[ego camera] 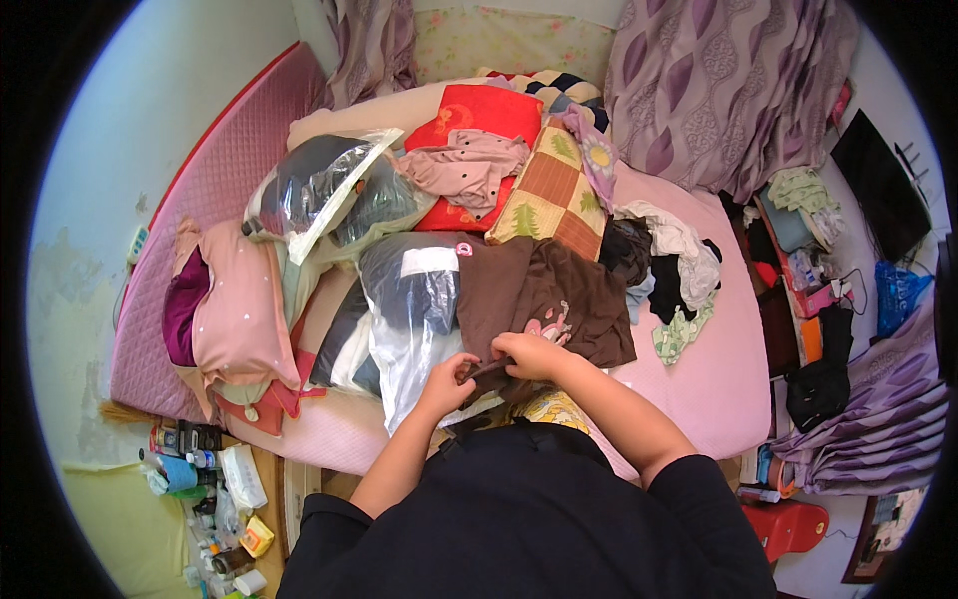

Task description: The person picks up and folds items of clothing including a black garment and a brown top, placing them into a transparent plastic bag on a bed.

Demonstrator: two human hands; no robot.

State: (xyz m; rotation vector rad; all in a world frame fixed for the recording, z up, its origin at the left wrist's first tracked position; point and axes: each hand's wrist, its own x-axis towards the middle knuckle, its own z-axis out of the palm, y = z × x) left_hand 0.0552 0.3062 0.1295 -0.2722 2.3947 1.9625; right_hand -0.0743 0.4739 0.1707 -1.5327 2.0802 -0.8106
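Observation:
A dark brown garment (498,281) with a pink print lies spread on the bed before me. My right hand (528,356) is closed on its near edge. Just left of it, my left hand (449,385) pinches the same edge between thumb and fingers. Under and left of the garment is a clear plastic bag (419,299) with dark and white cloth inside. Beyond the garment lie a checked pillow (554,187) and a pink dotted garment (468,168) on a red cushion (490,112).
More clear bags of cloth (314,187) lie at the back left, near a pink pillow (243,311). Loose clothes (673,269) are heaped on the right of the pink bed (718,374). A cluttered table (273,487) stands at lower left, a red stool (793,524) at lower right.

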